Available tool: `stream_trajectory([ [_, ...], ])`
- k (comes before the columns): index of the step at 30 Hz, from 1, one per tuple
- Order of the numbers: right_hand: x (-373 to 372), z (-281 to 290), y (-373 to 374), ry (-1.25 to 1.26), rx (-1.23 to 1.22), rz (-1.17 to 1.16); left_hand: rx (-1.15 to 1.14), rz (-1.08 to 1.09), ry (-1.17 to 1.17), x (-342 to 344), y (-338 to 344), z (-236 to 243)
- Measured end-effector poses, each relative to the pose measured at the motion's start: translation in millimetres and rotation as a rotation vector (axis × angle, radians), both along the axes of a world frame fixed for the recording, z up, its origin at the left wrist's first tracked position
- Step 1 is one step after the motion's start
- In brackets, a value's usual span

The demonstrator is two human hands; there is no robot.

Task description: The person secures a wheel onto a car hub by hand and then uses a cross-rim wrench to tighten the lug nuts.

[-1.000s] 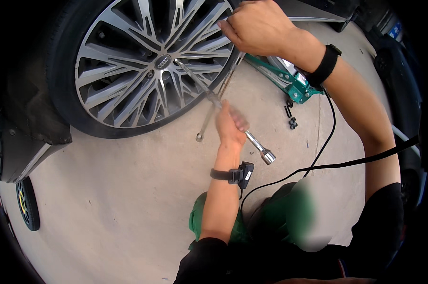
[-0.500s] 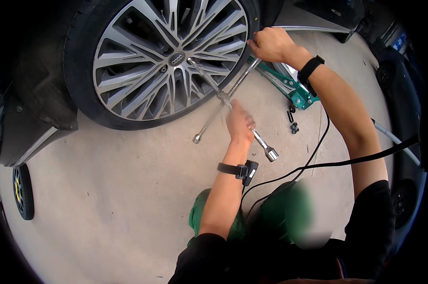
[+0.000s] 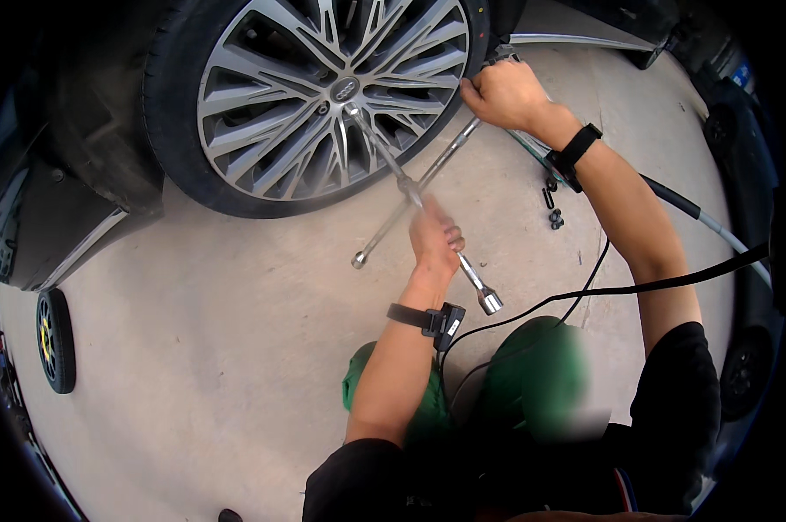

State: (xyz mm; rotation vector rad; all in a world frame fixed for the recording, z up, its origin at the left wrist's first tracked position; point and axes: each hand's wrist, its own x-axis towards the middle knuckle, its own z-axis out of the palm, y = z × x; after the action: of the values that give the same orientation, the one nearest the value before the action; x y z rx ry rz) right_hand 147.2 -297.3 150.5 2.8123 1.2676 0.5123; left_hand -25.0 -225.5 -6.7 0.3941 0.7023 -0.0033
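A chrome four-way lug wrench (image 3: 452,152) reaches the alloy wheel (image 3: 262,143), with one end against it just below the hub cap (image 3: 345,90). My left hand (image 3: 436,237), slightly blurred, is closed round the shaft pointing back toward me, below the cross joint. The socket (image 3: 490,301) at that shaft's near end sticks out past my fingers. Up at the right, close to the tyre (image 3: 180,157), my right hand (image 3: 510,94) is closed over the end of another arm of the wrench. The fourth arm, ending in a socket (image 3: 359,259), points down left.
Several small black parts (image 3: 556,219) lie on the concrete floor right of the wrench. A jack is mostly hidden behind my right forearm; its pole handle (image 3: 671,196) extends right. A black cable (image 3: 584,303) crosses near my knees. A narrow spare wheel (image 3: 56,339) stands far left.
The wheel appears farther right and higher in view. The wrench's wheel end, seen right of the hub cap before, now shows just below it. Both hands keep their grips; the jack is more hidden.
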Motion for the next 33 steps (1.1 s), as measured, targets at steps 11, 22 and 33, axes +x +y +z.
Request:
stream_trajectory([
  [11, 8, -18, 2, 0.023, 0.082, 0.061, 0.006, -0.007, 0.052, 2, 3, -4],
  [22, 36, -39, 4, -0.019, 0.186, 0.022, -0.003, -0.019, -0.023, 17, 20, -4],
  [33, -11, 55, 54, -0.136, 0.32, 0.238, -0.024, 0.114, -0.011, 13, 31, -10],
])
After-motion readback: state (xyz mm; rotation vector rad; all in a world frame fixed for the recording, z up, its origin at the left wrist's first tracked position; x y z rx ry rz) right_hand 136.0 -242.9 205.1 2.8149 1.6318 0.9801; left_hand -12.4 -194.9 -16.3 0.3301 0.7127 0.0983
